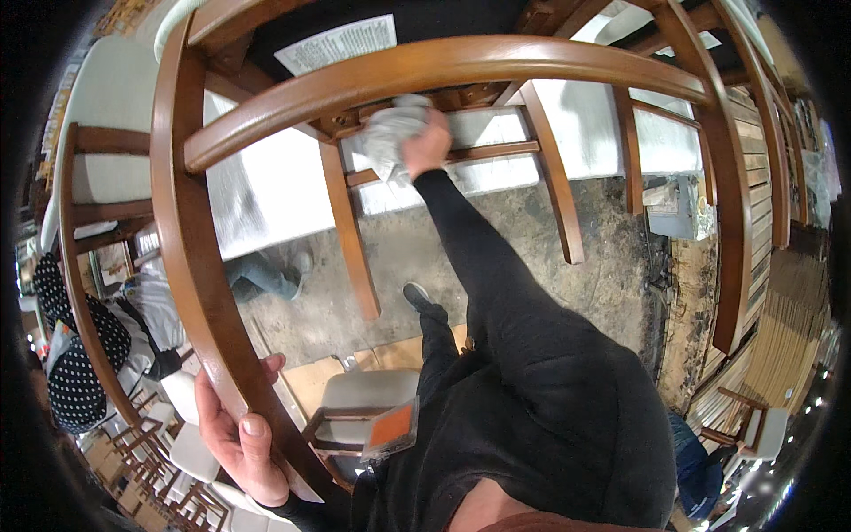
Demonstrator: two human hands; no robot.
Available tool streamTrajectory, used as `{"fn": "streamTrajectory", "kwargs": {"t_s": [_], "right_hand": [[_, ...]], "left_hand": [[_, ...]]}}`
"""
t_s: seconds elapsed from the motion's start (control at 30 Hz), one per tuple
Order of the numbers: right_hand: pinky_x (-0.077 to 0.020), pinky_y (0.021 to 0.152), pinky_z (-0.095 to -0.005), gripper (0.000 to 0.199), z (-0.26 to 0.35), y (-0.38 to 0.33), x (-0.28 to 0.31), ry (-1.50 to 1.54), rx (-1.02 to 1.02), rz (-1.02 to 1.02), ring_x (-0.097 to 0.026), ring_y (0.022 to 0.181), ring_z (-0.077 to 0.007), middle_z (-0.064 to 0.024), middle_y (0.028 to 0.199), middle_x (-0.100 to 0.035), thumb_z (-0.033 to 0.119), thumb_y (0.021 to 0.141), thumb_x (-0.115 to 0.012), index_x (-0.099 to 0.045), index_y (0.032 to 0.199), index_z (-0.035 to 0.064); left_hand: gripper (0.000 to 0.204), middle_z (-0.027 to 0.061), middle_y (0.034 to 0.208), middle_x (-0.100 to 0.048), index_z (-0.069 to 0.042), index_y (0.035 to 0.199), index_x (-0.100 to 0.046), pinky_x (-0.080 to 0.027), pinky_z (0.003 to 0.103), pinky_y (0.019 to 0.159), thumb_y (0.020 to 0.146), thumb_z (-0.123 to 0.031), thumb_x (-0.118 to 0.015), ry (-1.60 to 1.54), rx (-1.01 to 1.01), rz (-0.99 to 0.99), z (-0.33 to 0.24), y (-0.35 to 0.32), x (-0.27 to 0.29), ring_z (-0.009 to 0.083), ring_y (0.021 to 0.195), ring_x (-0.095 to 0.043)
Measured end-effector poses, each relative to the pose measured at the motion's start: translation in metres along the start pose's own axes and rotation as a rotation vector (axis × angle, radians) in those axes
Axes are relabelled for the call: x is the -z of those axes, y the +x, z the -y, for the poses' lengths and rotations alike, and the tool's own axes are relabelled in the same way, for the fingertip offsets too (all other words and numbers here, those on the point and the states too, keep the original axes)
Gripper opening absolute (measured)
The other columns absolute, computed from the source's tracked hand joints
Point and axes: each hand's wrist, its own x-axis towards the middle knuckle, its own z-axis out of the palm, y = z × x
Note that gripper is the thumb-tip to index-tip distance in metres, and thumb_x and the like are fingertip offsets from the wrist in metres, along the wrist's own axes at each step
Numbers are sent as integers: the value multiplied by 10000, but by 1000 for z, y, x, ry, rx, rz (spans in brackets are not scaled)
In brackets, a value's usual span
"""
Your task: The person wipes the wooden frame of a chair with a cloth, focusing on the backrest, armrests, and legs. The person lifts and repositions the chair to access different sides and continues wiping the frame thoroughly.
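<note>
A brown wooden chair (197,257) lies tipped in front of me, with its dark underside and a printed white label (341,46) showing. My left hand (244,434) is closed around the lower end of its left leg. Past the curved cross rail (443,69), my right arm reaches forward. A crumpled grey-white rag (390,137) is bunched in my right hand (429,146), pressed close to the frame under the seat. Motion slightly blurs this hand, and the rag hides part of the wood.
White sheeting (266,191) covers the surface behind the chair. More chairs (106,142) stand left, with a pale-seated one (368,395) below. A person in a dotted garment (89,355) is at the left, another in dark blue (696,470) lower right. Flat cardboard (780,328) is stacked right.
</note>
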Motion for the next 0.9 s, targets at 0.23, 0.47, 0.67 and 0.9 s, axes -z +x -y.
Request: {"fn": "streamTrajectory", "kwargs": {"t_s": [0.23, 0.47, 0.67, 0.9], "right_hand": [[-246, 1185, -414, 863, -28, 24, 18, -61, -84, -237, -282, 1375, -519, -402, 1477, -219, 14, 765, -616, -192, 1499, -147], [-340, 1109, -395, 757, -36, 35, 21, -22, -266, -113, -419, 1258, -415, -286, 1309, -371, 22, 775, -602, -288, 1433, -183], [-323, 1118, -398, 741, -41, 31, 22, -87, -245, -23, -419, 1255, -427, -340, 1314, -423, 73, 775, -597, -324, 1395, -228], [-291, 1127, -460, 708, -17, 56, 26, -74, -348, -137, -420, 1268, -458, -395, 1327, -472, 154, 781, -586, -388, 1329, -248]], "left_hand": [[852, 212, 1139, -637, 101, 1415, -373, -462, 440, 998, 862, -426, -751, -62, 59, 21, -6, 1, 0, 306, 1045, -655], [727, 248, 1101, -652, 87, 1397, -401, -499, 444, 953, 928, -409, -649, 3, 4, 48, -6, 3, -2, 337, 1037, -663], [662, 245, 1085, -655, 74, 1381, -420, -505, 430, 934, 955, -399, -604, 18, -8, 75, -4, 5, -1, 334, 1018, -670], [639, 226, 1099, -661, 53, 1381, -427, -509, 409, 918, 961, -394, -607, -11, -20, 92, 0, 7, 2, 312, 1014, -676]]}}
